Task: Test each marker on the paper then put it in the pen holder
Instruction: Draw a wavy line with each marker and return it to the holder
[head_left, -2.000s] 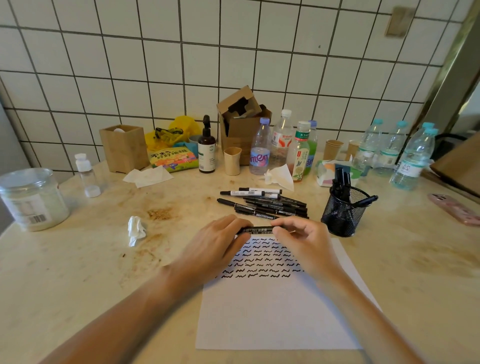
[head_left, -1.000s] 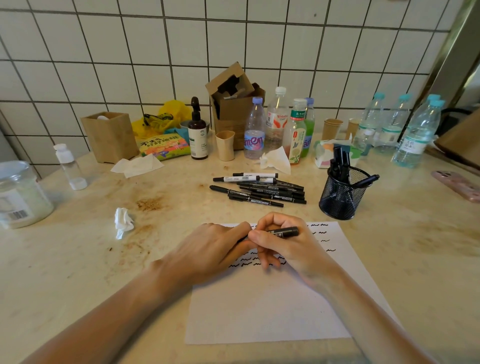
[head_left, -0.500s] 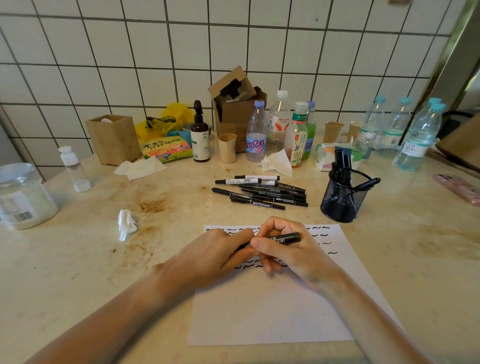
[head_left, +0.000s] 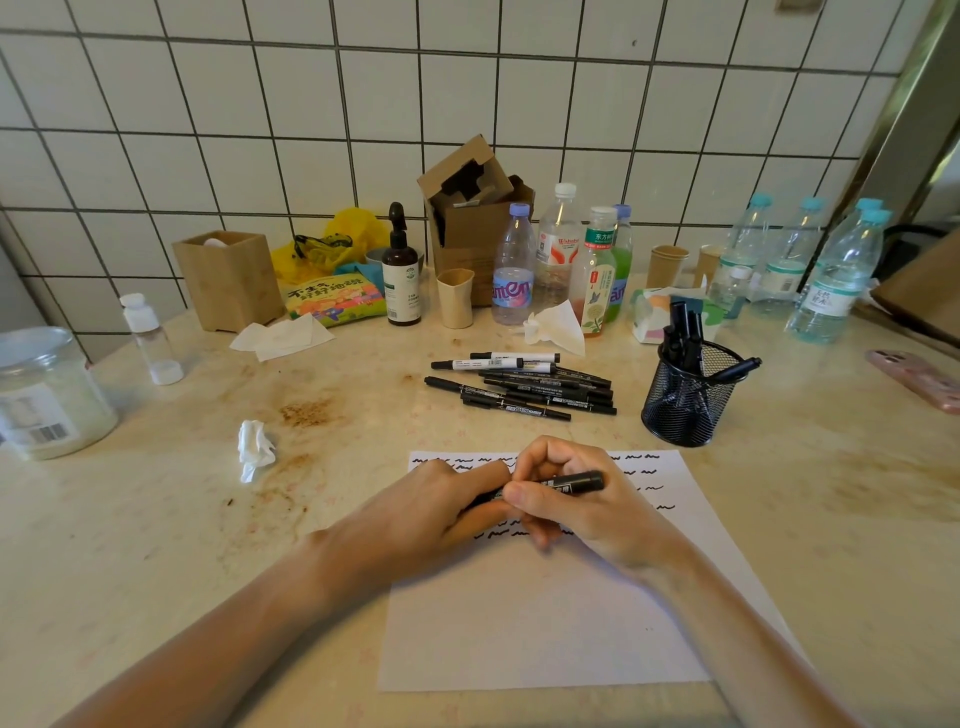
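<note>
Both hands, left hand (head_left: 431, 514) and right hand (head_left: 576, 499), are now gripping one marker (head_left: 571, 484) lowered over the paper (head_left: 545, 623), apparently uncapping before testing.

Matt white paper (head_left: 545, 623), black wire-mesh pen holder (head_left: 685, 400), glossy tiled wall (head_left: 467, 93), stained stone-look counter (head_left: 182, 519)
</note>
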